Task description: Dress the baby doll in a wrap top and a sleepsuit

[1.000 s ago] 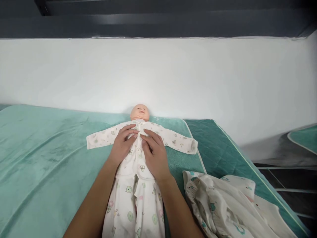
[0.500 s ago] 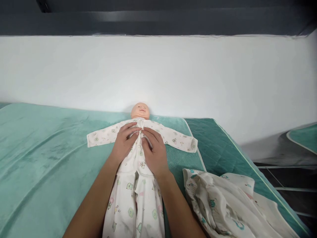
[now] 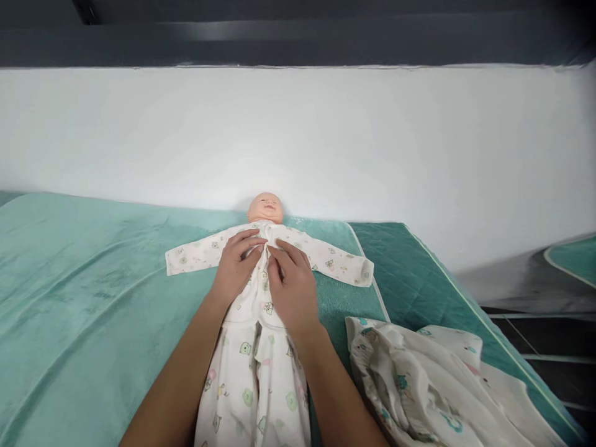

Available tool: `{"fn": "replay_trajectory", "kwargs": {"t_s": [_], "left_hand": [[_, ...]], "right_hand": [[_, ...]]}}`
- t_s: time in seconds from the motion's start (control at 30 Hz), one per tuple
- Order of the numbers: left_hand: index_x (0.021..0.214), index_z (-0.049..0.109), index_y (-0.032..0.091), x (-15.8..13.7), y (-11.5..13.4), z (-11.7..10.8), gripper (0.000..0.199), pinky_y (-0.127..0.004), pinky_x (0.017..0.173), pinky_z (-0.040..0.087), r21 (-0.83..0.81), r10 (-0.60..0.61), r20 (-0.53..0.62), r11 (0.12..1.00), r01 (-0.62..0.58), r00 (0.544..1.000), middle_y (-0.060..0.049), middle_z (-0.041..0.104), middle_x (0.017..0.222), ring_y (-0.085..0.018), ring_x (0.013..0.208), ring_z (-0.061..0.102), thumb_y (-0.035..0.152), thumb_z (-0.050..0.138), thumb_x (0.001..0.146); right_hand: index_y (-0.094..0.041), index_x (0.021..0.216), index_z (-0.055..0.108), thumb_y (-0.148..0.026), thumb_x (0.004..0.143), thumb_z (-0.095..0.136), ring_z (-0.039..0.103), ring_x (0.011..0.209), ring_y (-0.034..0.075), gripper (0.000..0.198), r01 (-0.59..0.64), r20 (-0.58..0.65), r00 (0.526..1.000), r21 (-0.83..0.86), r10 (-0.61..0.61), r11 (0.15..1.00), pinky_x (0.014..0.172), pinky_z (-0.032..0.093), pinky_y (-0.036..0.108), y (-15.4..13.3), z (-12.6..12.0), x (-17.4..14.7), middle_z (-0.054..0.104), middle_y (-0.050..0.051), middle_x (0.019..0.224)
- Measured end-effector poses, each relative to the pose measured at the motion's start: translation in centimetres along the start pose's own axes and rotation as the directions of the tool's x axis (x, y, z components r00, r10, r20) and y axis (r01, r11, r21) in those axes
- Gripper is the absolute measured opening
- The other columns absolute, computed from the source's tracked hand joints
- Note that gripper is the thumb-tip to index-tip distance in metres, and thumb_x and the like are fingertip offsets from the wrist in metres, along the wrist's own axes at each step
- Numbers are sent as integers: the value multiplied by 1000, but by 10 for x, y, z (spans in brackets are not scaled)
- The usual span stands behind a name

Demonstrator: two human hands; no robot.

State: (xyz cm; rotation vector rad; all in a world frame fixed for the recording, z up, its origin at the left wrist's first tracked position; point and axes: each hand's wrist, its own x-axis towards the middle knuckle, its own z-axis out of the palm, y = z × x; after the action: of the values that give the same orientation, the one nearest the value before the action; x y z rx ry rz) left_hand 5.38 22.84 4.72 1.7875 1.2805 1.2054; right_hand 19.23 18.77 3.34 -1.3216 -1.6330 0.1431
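A baby doll lies on its back, its head toward the wall. It wears a white printed jacket with a buttoned front, sleeves spread to both sides, and matching printed trousers. On the chest, my left hand pinches one side of the jacket's front opening between thumb and fingers. Just across from it, my right hand pinches the other side, near the upper buttons. The fingertips of both hands almost meet, and the button between them is mostly hidden.
A light green blanket lies under the doll, over a darker quilted mattress cover. To the right is a crumpled white printed cloth. A white wall stands behind, with a dark beam above.
Both hands stay at the jacket's front; the right fingers have shifted slightly at the opening. The whole view has moved a little, and the doll lies as before.
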Motion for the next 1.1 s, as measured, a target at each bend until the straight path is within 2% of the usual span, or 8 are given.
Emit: {"fn": "replay_trajectory", "kwargs": {"t_s": [0.17,0.37,0.53,0.67,0.77,0.87,1.0,1.1], "left_hand": [[108,76,30,0,-1,0,25,-38,114,41,1,20,0,1000,-20,1000,-3,61,137,-22,132,53,33,55,94],[108,76,31,0,0,0,24,-41,116,40,51,47,12,998,-47,999,-3,61,138,-23,131,53,34,57,94],[111,75,34,0,3,-1,24,-42,117,38,126,78,46,989,-83,996,-1,59,141,-23,135,50,33,59,93],[111,75,35,-2,3,-1,25,-45,118,35,193,123,85,971,-137,989,0,57,145,-24,138,46,36,57,94],[107,77,35,-4,4,1,24,-47,118,35,239,180,111,950,-202,977,0,56,146,-25,139,45,35,57,94],[102,76,32,-6,6,2,20,-46,117,37,229,209,96,947,-226,973,-1,58,143,-25,137,47,33,59,93],[90,70,26,-8,10,2,9,-43,113,42,171,173,19,970,-174,985,-3,61,138,-24,130,54,31,62,90],[79,64,24,-15,11,0,14,-45,113,40,160,167,38,972,-171,985,-3,63,136,-24,129,55,28,60,91]], "right_hand": [[-29,114,74,-25,96,51,55,125,26,29,-77,34,997,146,72,986,109,45,49,5,0,3,64,4,134],[-29,106,76,-28,94,55,55,127,24,25,-231,33,972,339,234,912,112,43,49,8,0,4,65,4,132],[-28,99,77,-28,92,57,55,127,25,21,-250,53,967,383,249,889,113,42,50,8,0,4,66,4,131],[-26,91,73,-31,90,58,58,122,25,16,-292,54,952,450,301,844,98,51,44,10,1,4,65,6,129],[-24,87,66,-33,90,58,62,112,23,13,-305,29,942,496,336,813,92,52,40,13,2,4,67,6,123],[-23,80,61,-35,91,59,61,112,23,16,-304,53,946,479,319,824,97,49,42,16,0,6,66,6,121],[-23,76,60,-37,91,61,55,124,24,20,-264,129,964,425,231,866,107,42,46,19,-7,8,63,6,127],[-24,78,60,-40,91,61,53,127,24,21,-237,174,968,408,180,882,109,40,46,19,-10,7,60,5,134]]}}
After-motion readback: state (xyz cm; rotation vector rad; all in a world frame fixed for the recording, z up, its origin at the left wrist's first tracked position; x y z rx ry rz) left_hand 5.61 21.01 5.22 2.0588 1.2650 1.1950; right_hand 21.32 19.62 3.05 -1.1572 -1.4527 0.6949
